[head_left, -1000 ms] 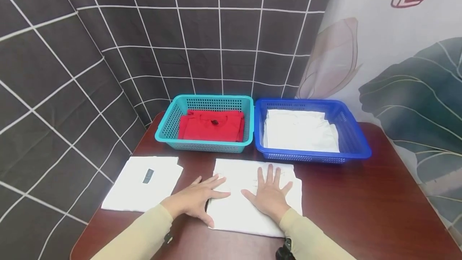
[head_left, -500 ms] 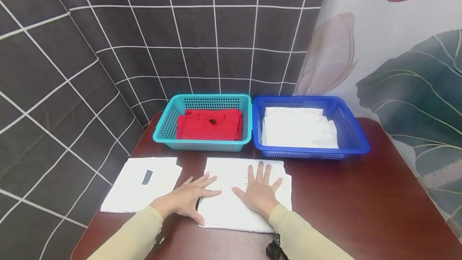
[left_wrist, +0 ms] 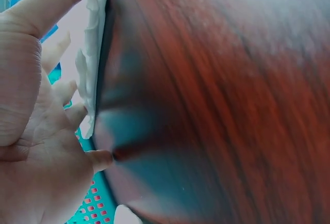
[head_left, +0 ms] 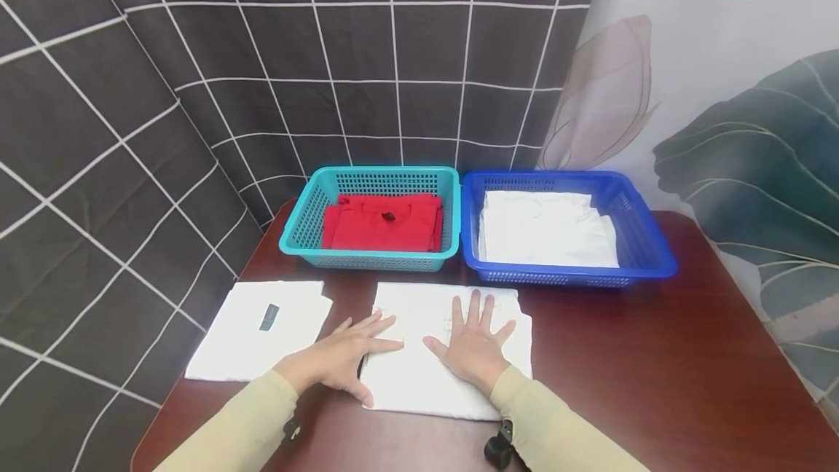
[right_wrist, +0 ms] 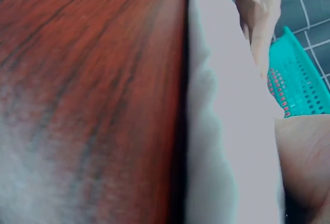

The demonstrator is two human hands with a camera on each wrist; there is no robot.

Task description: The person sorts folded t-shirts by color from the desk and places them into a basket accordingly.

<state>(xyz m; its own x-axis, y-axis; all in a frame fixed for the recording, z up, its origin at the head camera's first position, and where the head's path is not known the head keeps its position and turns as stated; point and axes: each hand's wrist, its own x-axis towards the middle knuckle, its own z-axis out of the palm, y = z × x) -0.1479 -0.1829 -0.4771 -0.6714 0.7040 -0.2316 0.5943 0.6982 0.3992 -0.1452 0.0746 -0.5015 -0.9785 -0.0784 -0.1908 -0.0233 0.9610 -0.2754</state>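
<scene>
A folded white shirt (head_left: 432,384) lies in front of me on the table. My left hand (head_left: 347,355) rests at its left edge, fingers spread over the cloth and thumb by the near corner. My right hand (head_left: 473,348) lies flat on the shirt's right half with fingers spread. In the left wrist view, the layered edge of the shirt (left_wrist: 92,43) shows beside my left palm (left_wrist: 46,152). The right wrist view has the shirt's thick near edge (right_wrist: 232,131) next to part of my right hand (right_wrist: 309,157).
Another folded white shirt (head_left: 229,348) with a dark label lies to the left. Behind stand a turquoise basket (head_left: 367,261) holding folded red clothing (head_left: 387,231) and a blue basket (head_left: 645,246) holding folded white clothing (head_left: 544,228). A dark gridded curtain (head_left: 354,42) hangs behind the table (head_left: 623,355).
Over the first half second, both hands and the white shirt beneath them slid slightly left relative to the baskets. Since then they have stayed in place, with only a small shift of the head view.
</scene>
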